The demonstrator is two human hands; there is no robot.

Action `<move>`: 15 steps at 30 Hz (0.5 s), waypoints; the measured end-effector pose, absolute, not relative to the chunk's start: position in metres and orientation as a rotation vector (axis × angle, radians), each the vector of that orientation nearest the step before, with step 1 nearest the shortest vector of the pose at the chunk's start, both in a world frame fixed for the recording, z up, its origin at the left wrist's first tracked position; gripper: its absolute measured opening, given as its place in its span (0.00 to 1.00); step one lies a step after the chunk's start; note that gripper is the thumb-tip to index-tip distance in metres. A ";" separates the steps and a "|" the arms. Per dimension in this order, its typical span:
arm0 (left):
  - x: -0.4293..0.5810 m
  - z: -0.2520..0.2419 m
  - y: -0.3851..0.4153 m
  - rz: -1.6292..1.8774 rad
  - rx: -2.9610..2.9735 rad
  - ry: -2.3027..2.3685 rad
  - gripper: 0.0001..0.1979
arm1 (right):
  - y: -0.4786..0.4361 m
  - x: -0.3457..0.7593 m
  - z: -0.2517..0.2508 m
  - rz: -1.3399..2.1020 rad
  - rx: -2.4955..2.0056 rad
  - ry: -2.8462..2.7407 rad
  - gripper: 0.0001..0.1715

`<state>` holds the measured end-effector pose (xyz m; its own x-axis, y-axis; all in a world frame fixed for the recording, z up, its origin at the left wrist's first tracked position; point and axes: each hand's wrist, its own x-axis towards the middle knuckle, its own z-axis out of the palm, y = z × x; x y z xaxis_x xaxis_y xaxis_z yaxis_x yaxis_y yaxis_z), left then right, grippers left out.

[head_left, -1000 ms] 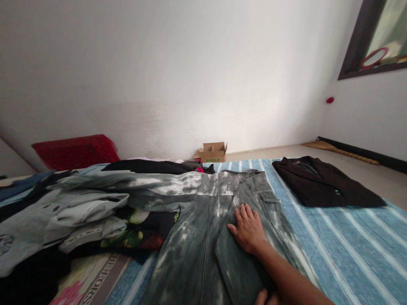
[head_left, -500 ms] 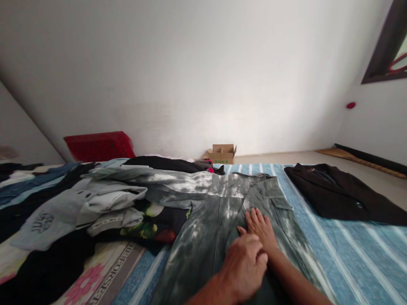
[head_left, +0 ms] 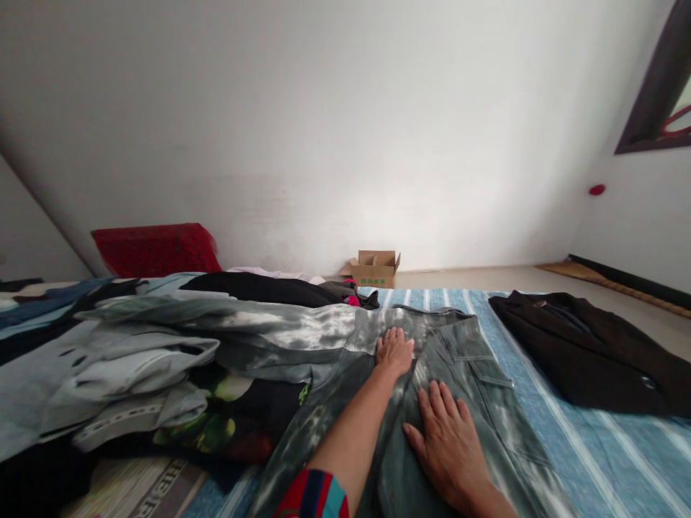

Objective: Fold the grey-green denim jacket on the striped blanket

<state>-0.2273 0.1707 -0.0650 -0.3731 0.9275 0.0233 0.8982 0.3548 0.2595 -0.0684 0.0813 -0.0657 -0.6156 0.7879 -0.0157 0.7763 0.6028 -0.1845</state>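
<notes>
Your left hand (head_left: 394,352) is now reaching forward to just below the waistband (head_left: 432,314) of the grey-green tie-dyed cargo trousers (head_left: 448,345), whereas half a second ago it was lying over your right hand, close to you. Your right hand (head_left: 445,446) is resting lower down on the trousers, so your hands are now apart instead of stacked. Both hands are lying open and palm-down with the fingers spread, and neither is pinching or gripping the cloth. You are keeping the trousers laid out lengthwise on the blue striped bedspread (head_left: 566,432), with the waistband at the far end and the flap of the cargo pocket (head_left: 489,381) facing up on the right. The heap of clothes (head_left: 108,367) is lying against their left side, while the dark jacket (head_left: 577,352) is sitting well off to the right on the same bedspread. A red and blue striped sleeve (head_left: 313,496) is showing on your left forearm at the bottom of the view. Beyond the bedspread, the cardboard box (head_left: 372,270) is standing by the wall, and the red cushion (head_left: 154,248) is leaning against it farther left.
</notes>
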 end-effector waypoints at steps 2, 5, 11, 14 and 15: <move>-0.239 -0.068 0.175 0.280 1.651 2.482 0.30 | 0.082 -0.069 -0.067 0.270 -1.347 -2.751 0.40; -0.250 -0.068 0.180 0.196 1.600 2.496 0.35 | 0.082 -0.069 -0.066 0.275 -1.360 -2.756 0.40; -0.260 -0.066 0.189 0.116 1.573 2.513 0.39 | 0.083 -0.070 -0.066 0.311 -1.371 -2.755 0.40; -0.264 -0.067 0.194 0.109 1.585 2.530 0.40 | 0.084 -0.071 -0.066 0.318 -1.369 -2.749 0.40; -0.265 -0.068 0.196 0.110 1.583 2.543 0.40 | 0.084 -0.070 -0.066 0.318 -1.369 -2.747 0.40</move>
<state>-0.2651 0.1959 -0.0679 -0.4345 0.8968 -0.0833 0.8863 0.4422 0.1379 -0.0704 0.0840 -0.0661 -0.6050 0.7951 -0.0417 0.7836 0.5853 -0.2081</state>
